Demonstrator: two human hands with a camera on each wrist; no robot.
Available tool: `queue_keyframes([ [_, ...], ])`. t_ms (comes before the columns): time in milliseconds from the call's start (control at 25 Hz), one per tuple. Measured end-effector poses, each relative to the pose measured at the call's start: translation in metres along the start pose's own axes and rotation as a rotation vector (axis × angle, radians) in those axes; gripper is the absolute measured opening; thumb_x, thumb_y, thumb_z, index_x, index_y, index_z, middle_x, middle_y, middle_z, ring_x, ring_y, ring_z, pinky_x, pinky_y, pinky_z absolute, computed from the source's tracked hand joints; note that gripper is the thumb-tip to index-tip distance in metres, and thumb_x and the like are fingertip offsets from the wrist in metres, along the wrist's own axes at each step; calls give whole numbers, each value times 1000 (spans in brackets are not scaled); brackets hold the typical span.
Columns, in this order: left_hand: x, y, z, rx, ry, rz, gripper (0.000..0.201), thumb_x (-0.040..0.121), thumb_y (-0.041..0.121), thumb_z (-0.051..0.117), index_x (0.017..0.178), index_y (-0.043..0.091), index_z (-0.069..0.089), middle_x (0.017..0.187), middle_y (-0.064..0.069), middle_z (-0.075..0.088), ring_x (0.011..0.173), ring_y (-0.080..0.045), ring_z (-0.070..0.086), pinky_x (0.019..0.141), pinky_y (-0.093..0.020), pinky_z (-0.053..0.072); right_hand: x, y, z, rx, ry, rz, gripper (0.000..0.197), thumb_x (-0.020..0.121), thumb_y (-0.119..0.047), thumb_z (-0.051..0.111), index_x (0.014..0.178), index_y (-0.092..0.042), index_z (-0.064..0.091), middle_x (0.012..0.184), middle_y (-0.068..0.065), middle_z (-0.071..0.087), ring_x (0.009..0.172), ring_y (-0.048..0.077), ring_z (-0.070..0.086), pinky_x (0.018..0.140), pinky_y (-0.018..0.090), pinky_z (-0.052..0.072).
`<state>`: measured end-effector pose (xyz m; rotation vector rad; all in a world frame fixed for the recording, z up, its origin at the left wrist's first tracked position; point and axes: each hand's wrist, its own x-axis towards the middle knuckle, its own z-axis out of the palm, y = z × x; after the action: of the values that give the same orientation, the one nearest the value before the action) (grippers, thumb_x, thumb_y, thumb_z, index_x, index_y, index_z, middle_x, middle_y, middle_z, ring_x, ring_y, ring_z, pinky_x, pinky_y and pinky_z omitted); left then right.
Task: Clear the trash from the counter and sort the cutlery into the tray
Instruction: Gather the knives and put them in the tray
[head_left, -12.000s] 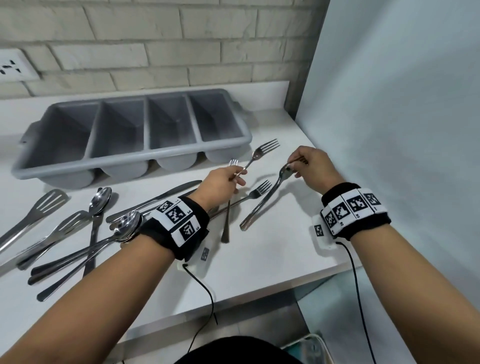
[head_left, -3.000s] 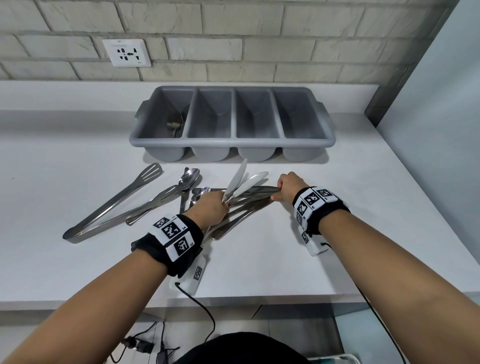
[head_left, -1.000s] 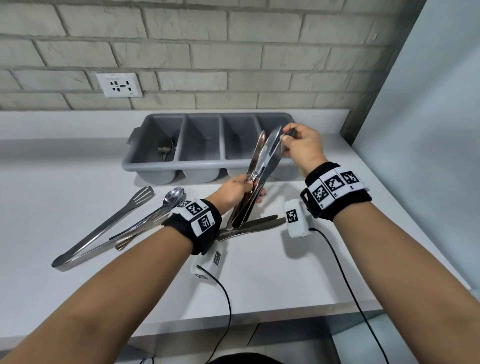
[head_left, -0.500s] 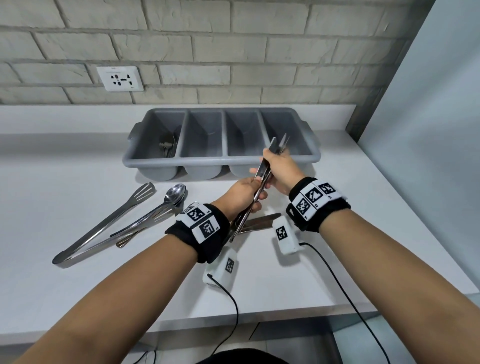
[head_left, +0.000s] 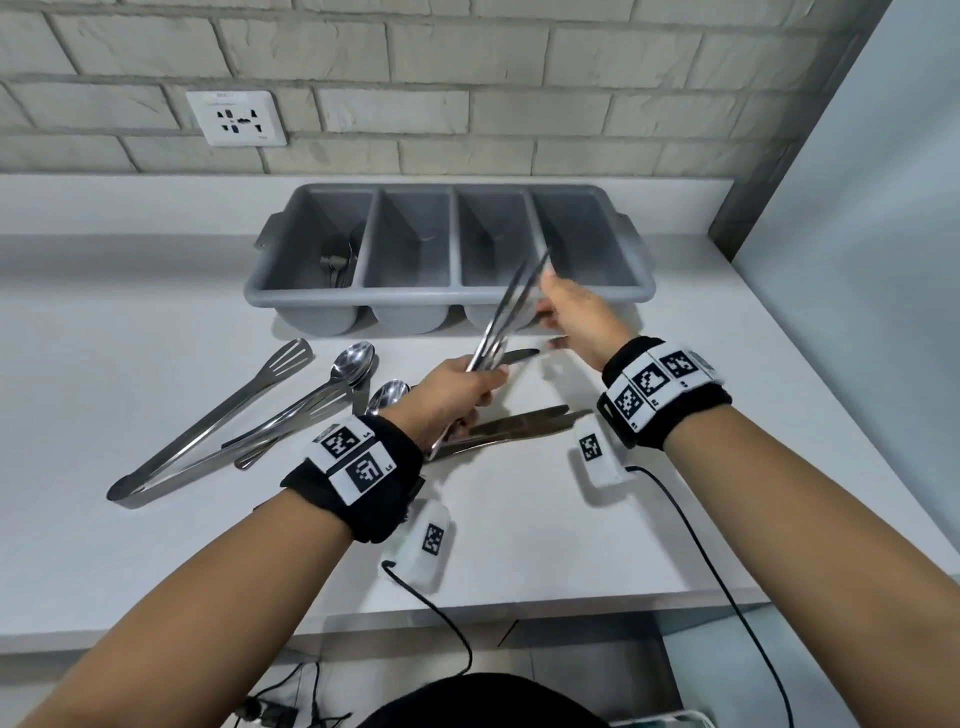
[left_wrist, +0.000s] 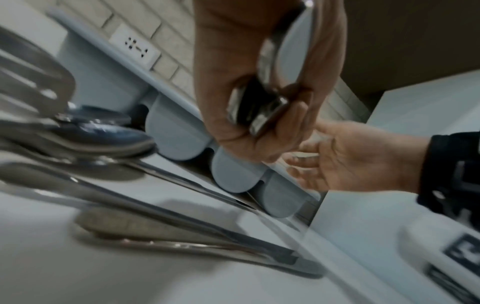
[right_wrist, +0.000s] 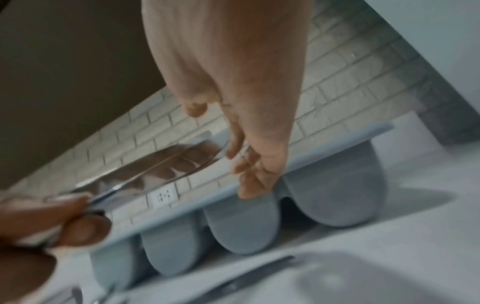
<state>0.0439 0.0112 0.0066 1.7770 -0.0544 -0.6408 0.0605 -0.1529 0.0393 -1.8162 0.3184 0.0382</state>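
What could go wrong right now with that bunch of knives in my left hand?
The left hand alone grips the knives low on the handles, blades fanned upward, so one may slip. The open right hand sits close to the blades. More knives lie just beneath and could get knocked.

Backdrop is a pale brick wall (head_left: 467, 78) with light mortar lines, with a white power outlet (head_left: 236, 118) set into it on the left. White tabletop (head_left: 104, 291) runs along below it, and a plain light blue-grey panel (head_left: 872, 208) closes off the right side. Cables (head_left: 291, 712) dangle underneath.
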Motion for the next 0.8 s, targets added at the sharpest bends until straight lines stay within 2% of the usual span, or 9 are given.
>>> queue_keyframes([
  [40,1,-6,-6,36,42,6,12,90,30,55,82,22,51,65,4,44,44,-9,35,38,-17,28,-3,11,-4,-151,-35,-16,35,96,-34,41,118,-11,57,93,-5,56,78,6,50,68,20,43],
  [120,3,-16,-19,114,77,-6,13,90,31,56,89,18,52,68,2,47,46,-9,36,36,-17,29,-9,34,-9,-502,-137,-47,28,92,-19,51,117,-9,61,107,3,60,85,8,57,71,18,43],
  [200,4,-22,-25,219,90,-13,14,90,28,57,86,16,52,68,2,48,46,-9,38,33,-15,30,-14,56,-7,-907,-272,-27,35,85,-18,61,119,-14,60,125,6,57,110,21,55,92,27,44],
  [280,3,-24,-24,308,90,-9,13,90,24,57,86,14,50,63,3,47,44,-8,43,31,-12,31,-18,69,-2,-1119,-345,-14,48,79,-21,67,125,-19,55,131,3,51,121,25,47,103,37,40],
  [440,2,-29,-20,338,66,-7,11,91,17,57,95,8,54,62,-1,52,29,3,50,32,-9,35,-17,74,2,-1105,-266,33,33,81,-19,66,112,-19,56,116,4,61,111,26,54,94,35,38],
  [480,5,-30,-20,386,65,4,15,90,20,59,97,7,57,68,-5,57,38,2,54,39,-12,39,-15,74,2,-1129,-281,50,25,82,-20,63,107,-19,57,114,3,62,110,26,54,94,35,36],
  [600,10,-32,-22,602,53,40,28,89,32,58,102,7,61,86,-9,63,75,-20,58,63,-24,44,-13,73,3,-1211,-347,78,6,83,-22,55,86,-27,54,112,3,61,109,28,54,92,37,37],
  [720,12,-30,-22,637,82,73,21,89,29,58,95,9,62,84,-6,58,81,-21,54,74,-24,40,-9,74,-1,-1201,-348,63,13,81,-21,49,70,-28,48,100,-1,61,100,28,56,84,35,42],
  [800,13,-26,-20,733,96,99,20,91,30,54,90,12,61,85,-6,56,83,-21,50,76,-25,38,-13,62,-6,-1163,-315,4,8,82,-20,51,76,-25,52,92,-2,59,90,25,54,77,30,40],
])
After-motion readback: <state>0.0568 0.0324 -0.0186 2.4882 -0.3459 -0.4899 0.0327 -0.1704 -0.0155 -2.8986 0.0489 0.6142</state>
